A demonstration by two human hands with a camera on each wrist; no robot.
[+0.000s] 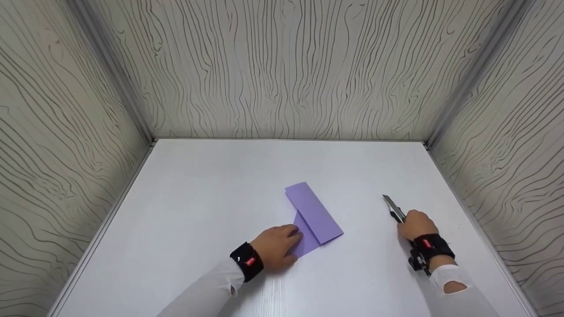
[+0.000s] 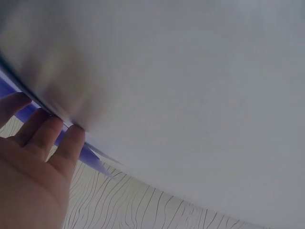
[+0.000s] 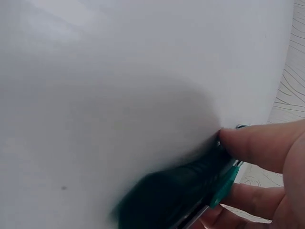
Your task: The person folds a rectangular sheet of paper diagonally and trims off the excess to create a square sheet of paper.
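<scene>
A sheet of purple paper lies on the white table, with one side folded over on itself along its length. My left hand rests on the lower left part of the sheet, and its fingertips press on the paper. Part of the sheet is hidden under that hand. To the right, apart from the paper, my right hand grips a utility knife whose blade points away toward the back of the table. In the right wrist view, thumb and fingers wrap the dark green handle.
The white table is bounded by wood-grain patterned panels at the back and both sides. Grey metal posts stand at the corners. Each wrist wears a black strap.
</scene>
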